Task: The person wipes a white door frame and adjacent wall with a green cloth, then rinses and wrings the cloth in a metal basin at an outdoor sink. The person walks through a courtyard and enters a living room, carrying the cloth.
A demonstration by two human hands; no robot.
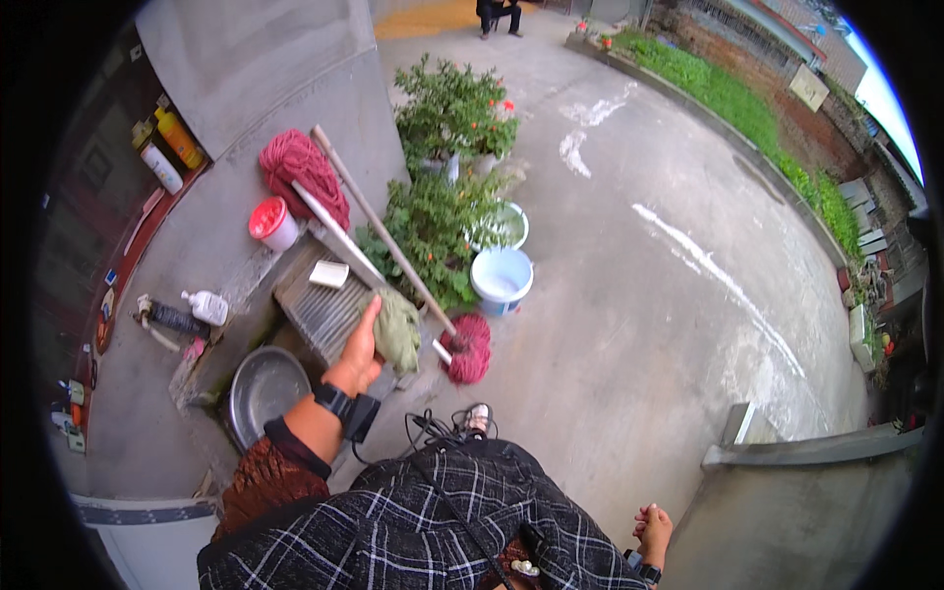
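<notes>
My left hand (358, 356) is closed around a crumpled grey-green cloth (397, 329), held out over the edge of a concrete washbasin. Below the cloth lies the ridged washboard slab (320, 307) of the basin, with a white bar or block (329, 274) on it, possibly soap. A round metal basin (267, 388) sits in the sink just left of my left forearm. Down at my right side hangs my right hand (653, 531), its fingers curled in with nothing visible in them.
A red-headed mop (466, 350) leans beside the washbasin; another red mop head (305, 167) rests against the wall. Potted plants (433, 231) and a pale blue bucket (501, 279) stand ahead. A white bottle (206, 307) and red-lidded bucket (273, 224) are left. A person (499, 15) sits far off.
</notes>
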